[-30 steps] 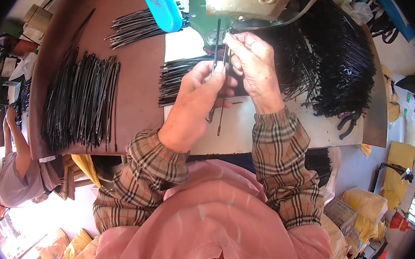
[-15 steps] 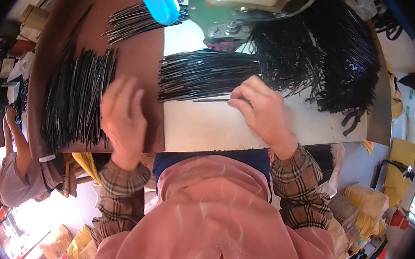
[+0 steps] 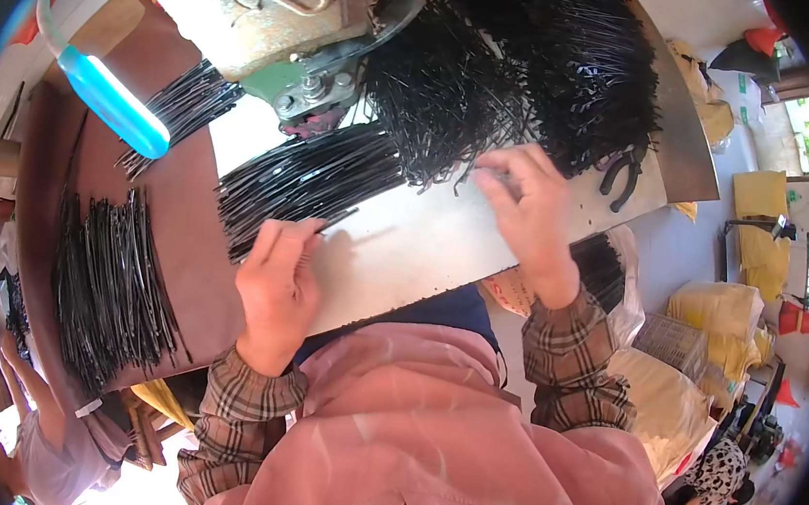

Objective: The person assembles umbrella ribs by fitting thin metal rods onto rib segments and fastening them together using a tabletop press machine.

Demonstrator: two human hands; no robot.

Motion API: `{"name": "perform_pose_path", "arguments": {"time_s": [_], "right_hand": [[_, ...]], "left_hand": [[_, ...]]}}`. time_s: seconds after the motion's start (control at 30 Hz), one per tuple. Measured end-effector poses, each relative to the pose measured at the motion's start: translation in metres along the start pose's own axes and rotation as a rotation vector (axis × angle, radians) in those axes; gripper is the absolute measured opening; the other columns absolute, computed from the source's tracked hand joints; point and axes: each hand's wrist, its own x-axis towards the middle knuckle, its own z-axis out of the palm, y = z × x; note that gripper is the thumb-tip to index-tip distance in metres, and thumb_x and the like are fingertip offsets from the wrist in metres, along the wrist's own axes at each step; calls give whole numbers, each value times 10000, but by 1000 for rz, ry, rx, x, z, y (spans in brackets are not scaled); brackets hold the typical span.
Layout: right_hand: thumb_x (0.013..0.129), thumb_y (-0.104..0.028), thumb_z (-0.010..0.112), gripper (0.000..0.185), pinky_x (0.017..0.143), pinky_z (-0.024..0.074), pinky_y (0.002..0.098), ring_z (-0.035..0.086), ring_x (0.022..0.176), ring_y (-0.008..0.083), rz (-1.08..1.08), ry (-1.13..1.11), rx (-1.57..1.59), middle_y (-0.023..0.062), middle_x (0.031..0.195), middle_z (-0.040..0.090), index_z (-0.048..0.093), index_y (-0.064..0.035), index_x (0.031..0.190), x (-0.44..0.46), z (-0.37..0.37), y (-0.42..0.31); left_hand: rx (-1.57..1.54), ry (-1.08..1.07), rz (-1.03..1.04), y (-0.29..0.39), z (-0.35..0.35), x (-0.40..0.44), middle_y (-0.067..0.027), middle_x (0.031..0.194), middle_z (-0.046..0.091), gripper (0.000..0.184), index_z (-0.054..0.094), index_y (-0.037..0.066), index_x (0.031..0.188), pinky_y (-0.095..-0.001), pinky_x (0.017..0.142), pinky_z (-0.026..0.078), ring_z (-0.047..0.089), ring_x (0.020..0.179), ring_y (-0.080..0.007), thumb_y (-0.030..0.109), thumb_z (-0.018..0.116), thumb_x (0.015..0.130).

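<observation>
My left hand [image 3: 280, 284] is closed at the front edge of a bundle of thin black strips [image 3: 309, 180], its thumb and fingers pinching the end of a single strip [image 3: 342, 217]. The strips lie side by side below a green machine part with bolts [image 3: 313, 88]. My right hand [image 3: 532, 221] is over the pale board, beside a tangled heap of black strands [image 3: 444, 96]. Its fingers are curled and the thumb stands apart from them. I make out nothing between them.
A second row of black strips [image 3: 119, 288] lies on the brown tabletop [image 3: 179, 270], with a smaller bunch [image 3: 179, 114] behind it. A blue-white lamp [image 3: 117, 103] hangs above. Black-handled pliers [image 3: 621, 176] lie at the right. Another person's arm [image 3: 35, 392] shows at lower left.
My left hand has gone from the brown tabletop to the bundle and closed on a strip. My right hand has left the bundle's front strip and moved towards the heap. The view has turned.
</observation>
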Motion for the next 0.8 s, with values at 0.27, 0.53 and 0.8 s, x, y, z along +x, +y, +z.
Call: {"name": "perform_pose_path", "arguments": {"time_s": [0.27,0.53,0.8], "right_hand": [[789,-69,696,91,653,508,335,612,809,217,-374,-238,-199,25,902,563,647,-62,865,19,-8,7],[820,-89,670,85,616,515,309,611,795,184,-500,-191,-159,18,880,566,590,-75,845,43,5,19],[860,-79,693,114,616,510,295,650,691,219,-437,150,82,69,814,668,600,-51,920,90,28,5]], "left_hand": [[-63,21,-34,7,1,1,-90,785,581,151,678,-6,984,-253,567,433,542,641,-163,-76,617,865],[-58,43,-49,3,0,-5,-92,769,577,149,680,-3,982,-261,577,436,539,633,-167,-70,622,862],[-102,-2,-66,19,-2,7,-77,741,555,116,674,-16,978,-249,570,423,529,619,-136,-45,616,881]]}}
